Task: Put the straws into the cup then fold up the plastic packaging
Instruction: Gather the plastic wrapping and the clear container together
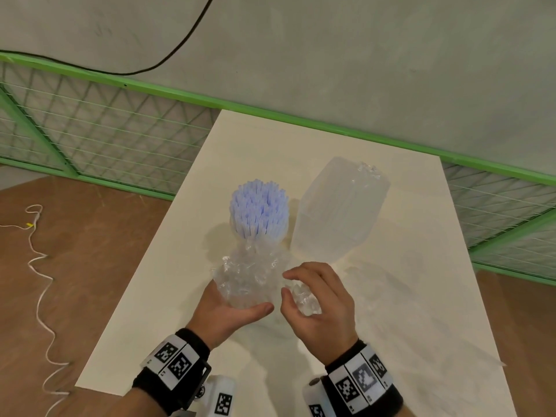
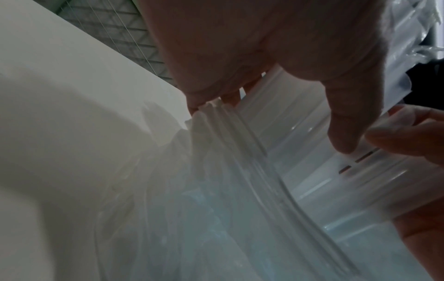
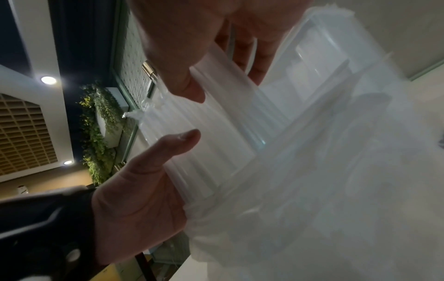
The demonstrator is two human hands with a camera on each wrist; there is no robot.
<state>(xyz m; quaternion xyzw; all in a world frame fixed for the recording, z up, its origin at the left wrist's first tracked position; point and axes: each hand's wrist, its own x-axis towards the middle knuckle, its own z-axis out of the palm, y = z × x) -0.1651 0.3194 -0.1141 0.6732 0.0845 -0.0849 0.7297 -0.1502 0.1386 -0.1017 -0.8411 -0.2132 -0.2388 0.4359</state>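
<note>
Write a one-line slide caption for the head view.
Both hands, left hand and right hand, gather crumpled plastic packaging beside a cup of straws.

Cream table (image 1: pixel 391 296) on a brown wood floor (image 1: pixel 90 251), green-framed mesh fence (image 1: pixel 105 127) behind it w/ a grey wall (image 1: pixel 331 55). Black cable (image 1: pixel 180 43) hangs across the wall, white cord (image 1: pixel 42 284) snakes over the floor on the left.

packaging (image 1: pixel 249 275): clear crinkled glossy plastic | straws (image 1: pixel 258 209): matt plastic | table (image 1: pixel 406 296): smooth matt
</note>
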